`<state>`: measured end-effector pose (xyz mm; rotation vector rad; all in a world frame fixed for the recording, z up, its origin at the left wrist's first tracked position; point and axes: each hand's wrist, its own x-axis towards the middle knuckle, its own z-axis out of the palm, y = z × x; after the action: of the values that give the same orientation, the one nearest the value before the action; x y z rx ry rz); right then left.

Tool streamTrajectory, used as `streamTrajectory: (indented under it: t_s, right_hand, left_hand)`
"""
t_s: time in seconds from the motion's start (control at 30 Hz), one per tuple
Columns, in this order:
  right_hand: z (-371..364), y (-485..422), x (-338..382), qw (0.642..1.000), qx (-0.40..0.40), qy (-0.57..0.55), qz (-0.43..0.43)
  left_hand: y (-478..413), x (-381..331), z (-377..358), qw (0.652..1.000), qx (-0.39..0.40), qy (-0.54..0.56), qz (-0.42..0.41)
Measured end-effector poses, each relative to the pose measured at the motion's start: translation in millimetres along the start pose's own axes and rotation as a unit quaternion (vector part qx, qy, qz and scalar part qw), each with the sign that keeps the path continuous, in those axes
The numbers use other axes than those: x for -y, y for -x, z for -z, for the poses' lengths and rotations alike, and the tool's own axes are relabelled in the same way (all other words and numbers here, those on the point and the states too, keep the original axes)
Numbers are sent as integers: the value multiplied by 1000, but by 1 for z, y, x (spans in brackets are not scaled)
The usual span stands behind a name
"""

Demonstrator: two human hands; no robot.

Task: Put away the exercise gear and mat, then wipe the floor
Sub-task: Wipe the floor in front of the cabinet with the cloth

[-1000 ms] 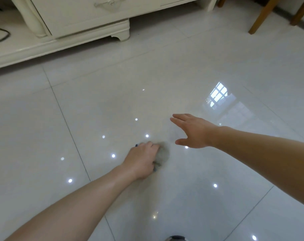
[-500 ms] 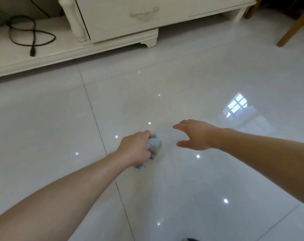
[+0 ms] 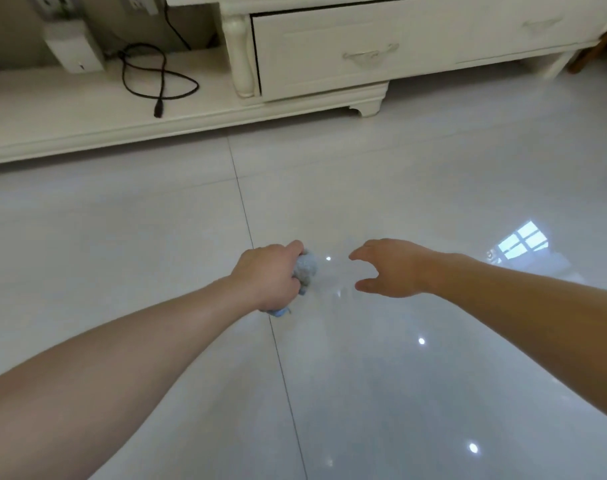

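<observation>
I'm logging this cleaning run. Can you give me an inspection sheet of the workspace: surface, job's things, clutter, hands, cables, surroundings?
Surface: glossy white tiled floor with dark grout lines, reflecting a window and ceiling lights.
Job's things: bunched blue-grey cloth down at the floor; exercise gear and mat, nothing seen.
Clutter: nothing seen.
Hands: left hand grips the cloth; right hand is open beside it, fingers spread, holding nothing.
Cables: black cable looped on the low shelf, its plug end lying loose.
Surroundings: cream cabinet with drawers; white box at the back of the shelf.

Crumpled blue cloth point(image 3: 306, 267) in left grip point(image 3: 268, 276)
</observation>
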<state>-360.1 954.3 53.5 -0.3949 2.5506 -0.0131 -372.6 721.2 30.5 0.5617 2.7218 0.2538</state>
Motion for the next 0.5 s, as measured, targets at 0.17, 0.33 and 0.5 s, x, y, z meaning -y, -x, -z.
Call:
streamTrajectory:
  t_s: [0.17,0.33,0.5]
  right_hand:
    - [20,-19,15,999,38,-9,-9]
    - [51,-26,32,997,78,19,-12]
    - [87,-14,50,998,54,-21,-15]
  left_hand:
    - [-5,19,24,1000,-7,19,14]
    - [6,41,57,998,1,60,26]
    - [26,52,91,994,17,89,54]
